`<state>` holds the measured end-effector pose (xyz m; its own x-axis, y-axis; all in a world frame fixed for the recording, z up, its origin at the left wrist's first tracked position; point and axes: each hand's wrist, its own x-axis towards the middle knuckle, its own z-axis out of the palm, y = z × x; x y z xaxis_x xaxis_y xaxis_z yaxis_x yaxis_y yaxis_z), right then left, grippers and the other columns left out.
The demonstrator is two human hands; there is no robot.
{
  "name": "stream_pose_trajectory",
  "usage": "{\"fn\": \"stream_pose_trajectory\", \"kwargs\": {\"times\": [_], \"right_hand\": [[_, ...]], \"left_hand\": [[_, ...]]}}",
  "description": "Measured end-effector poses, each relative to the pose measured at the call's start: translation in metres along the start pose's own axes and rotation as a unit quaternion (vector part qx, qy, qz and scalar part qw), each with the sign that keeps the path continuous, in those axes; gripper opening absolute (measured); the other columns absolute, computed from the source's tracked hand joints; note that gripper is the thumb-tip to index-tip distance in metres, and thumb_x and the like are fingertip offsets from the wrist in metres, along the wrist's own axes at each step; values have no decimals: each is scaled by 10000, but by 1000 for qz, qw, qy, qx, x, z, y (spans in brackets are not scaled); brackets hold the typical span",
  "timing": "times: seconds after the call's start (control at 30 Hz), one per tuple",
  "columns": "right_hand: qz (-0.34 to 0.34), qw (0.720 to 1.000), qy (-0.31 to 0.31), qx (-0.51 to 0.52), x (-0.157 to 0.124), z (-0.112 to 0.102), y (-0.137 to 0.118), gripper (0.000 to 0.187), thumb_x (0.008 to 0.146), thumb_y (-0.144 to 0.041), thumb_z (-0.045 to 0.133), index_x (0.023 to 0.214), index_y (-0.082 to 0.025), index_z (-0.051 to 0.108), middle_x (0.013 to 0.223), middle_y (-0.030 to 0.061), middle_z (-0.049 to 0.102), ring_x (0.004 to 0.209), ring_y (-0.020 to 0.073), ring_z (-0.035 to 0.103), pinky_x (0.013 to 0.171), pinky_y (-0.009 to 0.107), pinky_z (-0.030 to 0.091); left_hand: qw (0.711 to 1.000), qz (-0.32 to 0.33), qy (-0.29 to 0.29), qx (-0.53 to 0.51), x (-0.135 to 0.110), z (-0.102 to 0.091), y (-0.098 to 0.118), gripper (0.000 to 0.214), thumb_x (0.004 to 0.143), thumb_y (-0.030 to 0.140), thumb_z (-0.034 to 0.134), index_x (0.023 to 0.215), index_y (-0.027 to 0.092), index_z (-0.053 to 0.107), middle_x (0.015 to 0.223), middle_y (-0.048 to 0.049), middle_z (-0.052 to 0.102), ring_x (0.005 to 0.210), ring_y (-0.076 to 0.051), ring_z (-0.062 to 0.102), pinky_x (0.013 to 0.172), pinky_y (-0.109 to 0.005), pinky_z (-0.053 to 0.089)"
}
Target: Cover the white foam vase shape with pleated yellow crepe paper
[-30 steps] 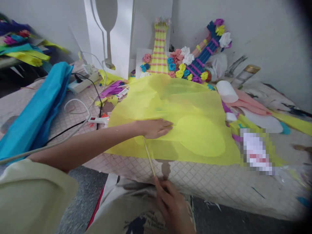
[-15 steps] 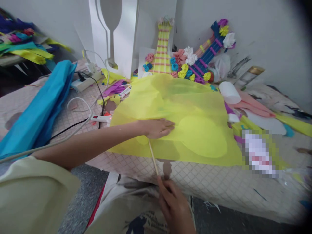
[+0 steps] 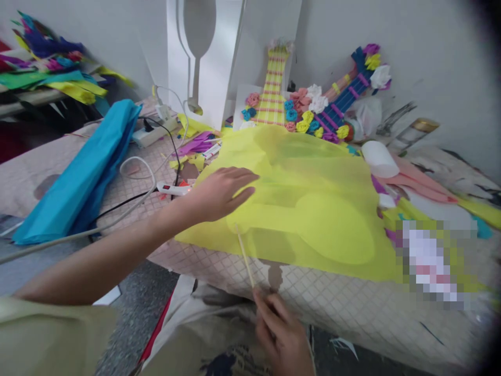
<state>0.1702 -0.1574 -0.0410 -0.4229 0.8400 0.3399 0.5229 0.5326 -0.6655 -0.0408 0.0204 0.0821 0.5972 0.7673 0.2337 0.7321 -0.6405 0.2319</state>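
left hand (image 3: pixel 221 193): open, palm down, fingers stretched out together, grasping nothing; it was over the left part of the yellow paper sheet (image 3: pixel 313 209); whether it pressed on the sheet could not be told.
right hand (image 3: pixel 279 334): low in the view at the table's near edge, fingertips pinched around the near end of the wooden stick (image 3: pixel 246 258).
wooden stick: thin and pale, slanting up and away from the right hand; its far end lay at the sheet's near edge, just below the left hand.
yellow paper sheet: spread flat over the middle of the table (image 3: pixel 344 308), with darker rounded shapes showing through it.
table: covered in a pale quilted cloth, torn at the near edge.
blue paper roll (image 3: pixel 84 172): lay to the left, well apart from the sheet.
cables and power strip (image 3: pixel 154 133): between the blue roll and the sheet.
paper guitars (image 3: pixel 274 89): leaned on the wall behind the sheet, trimmed with paper flowers.
white board (image 3: pixel 219 68): stood upright left of the guitars.
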Motion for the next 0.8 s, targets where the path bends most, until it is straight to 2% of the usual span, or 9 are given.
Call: {"fn": "stream_pose_trajectory", "kwargs": {"times": [0.07,0.13,0.23,0.3,0.37,0.47,0.57,0.67,0.8], "right_hand": [[9,1000,27,-1,-1,1,2,539,804,-46,428,1322,-191,390,852,52,567,704,89,579,614,160,490],[11,999,35,0,-1,3,2,522,810,-62,437,1314,-195,406,841,51,571,702,91,580,609,158,488],[14,999,29,26,0,6,0,474,817,-71,420,1273,-194,467,813,50,568,680,92,575,599,163,487],[24,998,36,40,1,7,-2,458,821,-76,410,1256,-194,487,794,45,562,635,84,561,570,159,481],[27,998,43,30,2,6,-2,465,816,-75,422,1261,-194,482,795,40,566,631,80,564,574,154,481],[15,999,39,4,5,5,-1,485,805,-66,443,1273,-192,468,803,40,574,673,87,583,602,153,487],[-2,1000,0,8,8,4,-1,487,803,-63,430,1274,-184,466,772,39,563,659,92,576,588,160,489],[-10,1000,-12,14,9,5,-1,502,798,-51,423,1282,-178,455,764,36,549,665,93,572,592,163,489],[8,1000,22,-1,7,6,-1,518,803,-46,432,1302,-182,424,788,36,542,671,85,567,598,153,482]], "left_hand": [[994,-79,59,40,-24,-2,-15,412,902,372,300,1186,143,491,1194,-108,540,1104,-236,483,955,-383,354],[981,-152,89,81,-44,3,-31,423,876,389,361,1187,129,483,1168,-129,541,1084,-261,485,932,-395,369],[959,-232,92,131,-58,15,-51,471,837,425,421,1227,163,448,1174,-143,528,1085,-322,453,893,-468,362],[955,-255,73,130,-59,19,-57,515,816,459,443,1253,189,422,1187,-143,527,1083,-356,436,858,-510,354],[961,-251,60,95,-55,20,-59,553,800,465,467,1267,175,407,1196,-147,530,1079,-353,447,853,-503,356],[971,-228,62,23,-47,17,-59,528,789,372,503,1267,174,402,1216,-123,531,1001,-269,528,844,-401,400],[974,-214,70,-17,-44,16,-61,445,773,276,504,1211,210,459,1086,-77,603,848,-192,584,757,-307,441],[975,-203,84,-11,-46,19,-65,367,759,227,497,1125,219,516,937,-50,624,783,-174,588,723,-289,448],[980,-172,95,-12,-52,22,-68,279,777,195,456,1049,224,512,961,-46,604,810,-169,575,747,-298,446]]}}
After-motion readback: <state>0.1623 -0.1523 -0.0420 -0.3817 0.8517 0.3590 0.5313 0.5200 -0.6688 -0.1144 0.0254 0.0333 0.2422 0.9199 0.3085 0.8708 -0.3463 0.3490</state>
